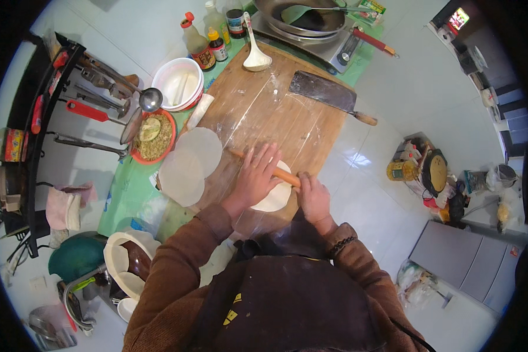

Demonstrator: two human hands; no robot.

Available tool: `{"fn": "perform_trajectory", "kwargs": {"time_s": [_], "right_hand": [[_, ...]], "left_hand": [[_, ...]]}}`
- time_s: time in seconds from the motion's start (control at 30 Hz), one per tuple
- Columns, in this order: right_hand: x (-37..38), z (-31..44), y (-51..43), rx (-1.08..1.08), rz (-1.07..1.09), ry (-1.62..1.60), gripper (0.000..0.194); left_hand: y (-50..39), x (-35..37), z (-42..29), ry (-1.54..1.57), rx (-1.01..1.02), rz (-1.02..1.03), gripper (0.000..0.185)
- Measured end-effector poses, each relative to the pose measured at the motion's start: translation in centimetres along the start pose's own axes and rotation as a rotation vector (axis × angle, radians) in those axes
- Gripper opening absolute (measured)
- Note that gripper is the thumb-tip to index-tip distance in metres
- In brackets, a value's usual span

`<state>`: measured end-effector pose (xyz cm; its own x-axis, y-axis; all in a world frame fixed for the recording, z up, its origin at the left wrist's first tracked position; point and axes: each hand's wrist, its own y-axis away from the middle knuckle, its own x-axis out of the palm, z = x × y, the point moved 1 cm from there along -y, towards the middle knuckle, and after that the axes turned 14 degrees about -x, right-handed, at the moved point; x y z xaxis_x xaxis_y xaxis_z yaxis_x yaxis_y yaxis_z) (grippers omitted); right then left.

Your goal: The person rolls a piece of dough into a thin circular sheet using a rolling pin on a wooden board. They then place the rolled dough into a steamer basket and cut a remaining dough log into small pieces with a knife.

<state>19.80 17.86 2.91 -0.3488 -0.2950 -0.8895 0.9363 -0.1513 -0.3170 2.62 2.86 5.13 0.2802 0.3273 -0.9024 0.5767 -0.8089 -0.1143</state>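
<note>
A wooden rolling pin (286, 176) lies slantwise across a round sheet of dough (273, 199) on a floured wooden board (264, 105). My left hand (257, 176) rests flat over the pin and part of the dough, its fingers nearly straight. At the pin's near right end is my right hand (313, 196), its fingers curled around that end. Two thin rolled dough rounds (182, 178) overlap at the board's left edge. A cleaver (323, 91) with a floury blade lies at the board's far right, and a white ladle (257, 59) rests at its far edge.
Left of the board stand an orange bowl of chopped filling (174, 127) and a white tub (156, 81). Sauce bottles (200, 48) stand beyond. A wok (301, 28) sits on a stove at the back. Utensils hang from a rack (39, 132) at the left.
</note>
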Motion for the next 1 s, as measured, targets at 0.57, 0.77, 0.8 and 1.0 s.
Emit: {"fn": "perform_trajectory", "kwargs": {"time_s": [0.57, 0.77, 0.8, 1.0], "right_hand": [[-2.4, -4.5, -1.1, 0.112, -0.141, -0.075, 0.033], [-1.7, -6.3, -1.9, -0.054, -0.042, -0.021, 0.047], [-1.9, -6.2, -1.2, -0.059, -0.039, 0.007, 0.051], [-2.3, -5.1, 2.0, -0.004, 0.062, -0.009, 0.078]], "left_hand": [[-2.8, 1.2, -0.4, 0.138, -0.382, -0.365, 0.072], [-5.2, 0.8, 4.1, -0.027, -0.303, -0.068, 0.070], [-4.2, 1.0, 4.2, -0.051, -0.311, 0.003, 0.071], [3.7, 0.2, 2.3, -0.052, -0.264, 0.077, 0.075]]}}
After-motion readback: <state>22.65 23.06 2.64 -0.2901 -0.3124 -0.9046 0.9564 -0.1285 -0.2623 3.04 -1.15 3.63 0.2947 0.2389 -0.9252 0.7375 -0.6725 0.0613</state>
